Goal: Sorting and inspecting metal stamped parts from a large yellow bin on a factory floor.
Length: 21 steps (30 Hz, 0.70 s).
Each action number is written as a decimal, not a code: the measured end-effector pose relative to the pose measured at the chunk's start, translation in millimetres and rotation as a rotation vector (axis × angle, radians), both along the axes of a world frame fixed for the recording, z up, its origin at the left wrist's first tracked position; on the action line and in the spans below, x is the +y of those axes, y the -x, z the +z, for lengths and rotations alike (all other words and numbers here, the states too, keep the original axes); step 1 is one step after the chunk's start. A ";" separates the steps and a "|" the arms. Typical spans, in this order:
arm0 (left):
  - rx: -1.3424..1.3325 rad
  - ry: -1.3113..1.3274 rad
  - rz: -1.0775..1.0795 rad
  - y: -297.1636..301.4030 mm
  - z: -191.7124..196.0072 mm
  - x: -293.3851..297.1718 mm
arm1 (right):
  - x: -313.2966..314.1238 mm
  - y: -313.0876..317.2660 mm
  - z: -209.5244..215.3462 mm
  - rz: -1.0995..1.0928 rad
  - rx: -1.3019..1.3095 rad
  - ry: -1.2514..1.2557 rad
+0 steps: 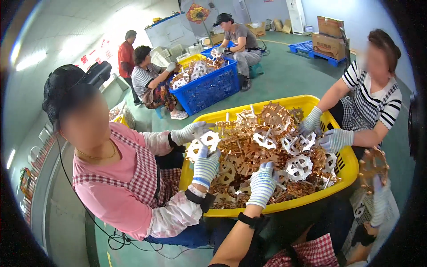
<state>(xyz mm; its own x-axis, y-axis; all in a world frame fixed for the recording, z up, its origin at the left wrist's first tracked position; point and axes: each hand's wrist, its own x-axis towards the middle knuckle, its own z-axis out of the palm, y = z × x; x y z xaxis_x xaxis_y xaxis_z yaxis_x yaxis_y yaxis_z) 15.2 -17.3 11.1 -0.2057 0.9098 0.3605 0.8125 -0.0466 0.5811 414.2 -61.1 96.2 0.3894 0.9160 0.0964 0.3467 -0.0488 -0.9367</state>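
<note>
The left hand (263, 182) digs, fingers curled, into stiff, snaggy copper-coloured parts (249, 155). The right hand (378, 196) pinches a light spoked wheel (372, 165) by its rim — the best hold, likely.

We see a green painted floor (284, 75) running from the centre of the frame to the upper right, where a blue pallet (311, 48) carries brown cardboard boxes (330, 38). A pale wall (71, 40) fills the upper left, washed out by bright light. At the top centre a white cabinet (171, 31) stands against a grey-blue back wall (267, 11), with more cardboard heaped at its foot.
</note>
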 end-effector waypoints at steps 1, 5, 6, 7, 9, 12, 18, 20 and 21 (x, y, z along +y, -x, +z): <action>0.015 0.000 0.064 -1.8 -0.8 0.4 | -12.2 -10.7 14.9 -0.029 -0.018 0.008; 0.053 -0.256 0.053 26.5 -5.9 3.1 | -44.2 -71.0 25.9 -0.292 -0.899 0.511; 0.039 -0.108 0.155 21.7 11.3 5.0 | -35.8 -84.3 5.1 -0.162 -1.016 0.483; 0.039 -0.168 0.113 18.4 7.1 8.9 | -42.5 -94.1 -11.2 -0.204 -0.976 0.203; -0.047 -0.121 0.058 4.9 5.4 27.7 | -31.8 -50.5 28.0 -0.049 -0.891 0.152; -0.123 -0.014 0.069 14.1 9.5 21.0 | 9.1 28.9 57.1 0.265 -0.625 -0.034; 0.043 -0.238 -0.704 -52.8 169.2 11.8 | 113.8 140.3 -19.8 1.117 -0.404 -0.526; 0.006 -0.286 -0.766 -66.6 172.8 15.5 | 122.6 114.7 -42.6 1.087 -0.560 -0.422; 0.001 -0.297 -0.779 -70.9 170.7 17.2 | 126.7 115.6 -62.4 1.091 -0.670 -0.322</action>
<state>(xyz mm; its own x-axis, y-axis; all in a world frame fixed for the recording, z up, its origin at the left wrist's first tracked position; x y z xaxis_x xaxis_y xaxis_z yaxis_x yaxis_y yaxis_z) 86.0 -0.1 181.8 0.4437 0.6588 0.6075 0.4850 -0.7466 0.4554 298.7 65.6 33.8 -0.7376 0.6266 0.2515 0.4634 0.7407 -0.4865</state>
